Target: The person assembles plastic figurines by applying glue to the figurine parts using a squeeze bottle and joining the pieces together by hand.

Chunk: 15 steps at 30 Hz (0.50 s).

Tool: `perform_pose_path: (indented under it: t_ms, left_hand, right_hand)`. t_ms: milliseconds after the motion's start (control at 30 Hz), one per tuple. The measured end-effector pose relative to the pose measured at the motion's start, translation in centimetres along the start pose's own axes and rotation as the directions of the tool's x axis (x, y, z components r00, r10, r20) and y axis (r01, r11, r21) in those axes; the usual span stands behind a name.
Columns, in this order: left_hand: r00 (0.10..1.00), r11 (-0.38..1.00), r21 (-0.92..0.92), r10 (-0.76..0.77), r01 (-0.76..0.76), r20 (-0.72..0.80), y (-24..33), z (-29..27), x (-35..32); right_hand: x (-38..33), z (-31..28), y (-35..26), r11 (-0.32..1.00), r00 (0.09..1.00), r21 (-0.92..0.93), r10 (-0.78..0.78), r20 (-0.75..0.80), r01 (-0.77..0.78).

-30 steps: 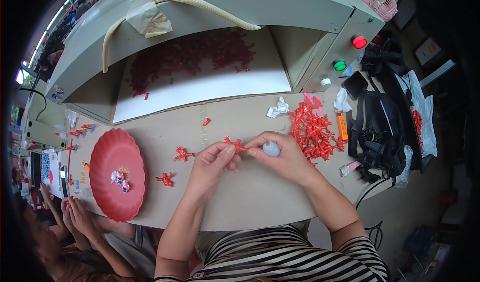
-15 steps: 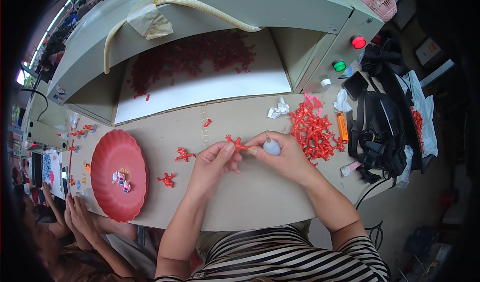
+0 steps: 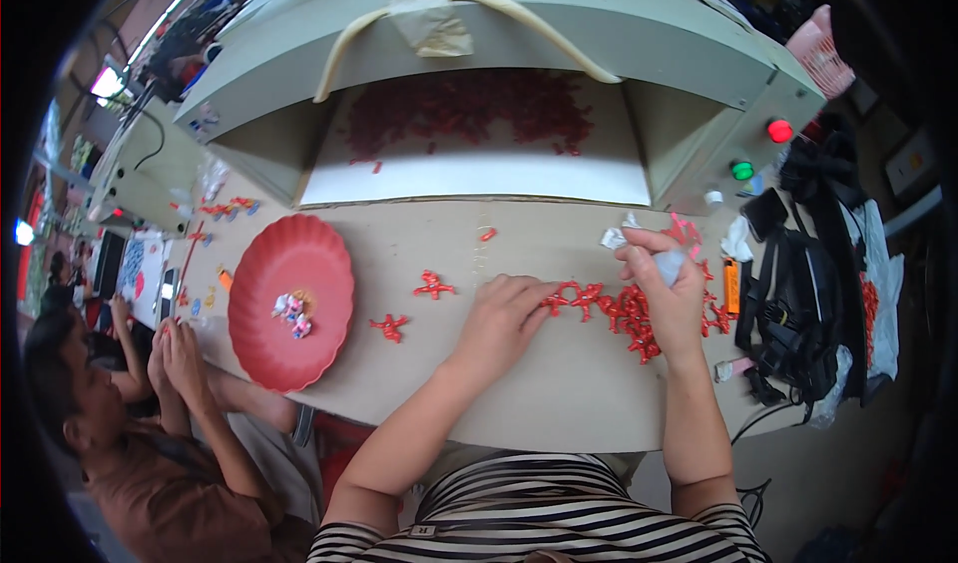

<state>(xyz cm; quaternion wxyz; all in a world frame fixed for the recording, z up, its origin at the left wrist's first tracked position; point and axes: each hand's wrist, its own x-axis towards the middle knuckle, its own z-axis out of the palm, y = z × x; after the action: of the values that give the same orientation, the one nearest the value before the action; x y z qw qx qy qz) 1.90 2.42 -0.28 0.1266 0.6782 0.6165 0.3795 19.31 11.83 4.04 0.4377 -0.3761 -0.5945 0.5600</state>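
Note:
My left hand (image 3: 504,325) rests low over the table, its fingertips closed on a small red plastic figure (image 3: 556,304) at the left end of a heap of similar red figures (image 3: 637,325). Raised over that heap, my right hand (image 3: 671,298) is wrapped round a small whitish squeeze bottle (image 3: 670,266). Its fingers hide part of the bottle and of the heap. To the left of my left hand lie two single red figures, one farther off (image 3: 433,284) and one nearer (image 3: 389,327). Beyond them is a tiny red piece (image 3: 487,235).
A scalloped red bowl (image 3: 334,333) with small multicoloured figures stands left. The grey machine's opening (image 3: 479,186) holds many red pieces at the back. An orange lighter (image 3: 731,285), crumpled tissue (image 3: 612,238) and black bag (image 3: 788,293) lie right. A co-worker (image 3: 170,473) sits at left.
My hands have parted: the left has brought a red figure rightward to the heap, and the right has moved over the heap with the bottle. The whole view has shifted.

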Motion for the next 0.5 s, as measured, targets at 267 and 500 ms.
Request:
perform_pose_path:
  t_ms: [267,500]
  left_hand:
    - [0.983,0.99,0.079,-0.108,0.12,-0.146,1.4,-2.8,-5.1]
    - [0.911,0.829,0.413,-0.254,0.378,-0.324,-0.4,-6.6,-8.5]
  right_hand:
    - [0.1,-0.1,0.2,0.999,1.0,-0.031,-0.012,0.015,0.013]
    - [0.0,0.4,0.8,0.998,0.998,-0.067,-0.006,0.068,0.01]
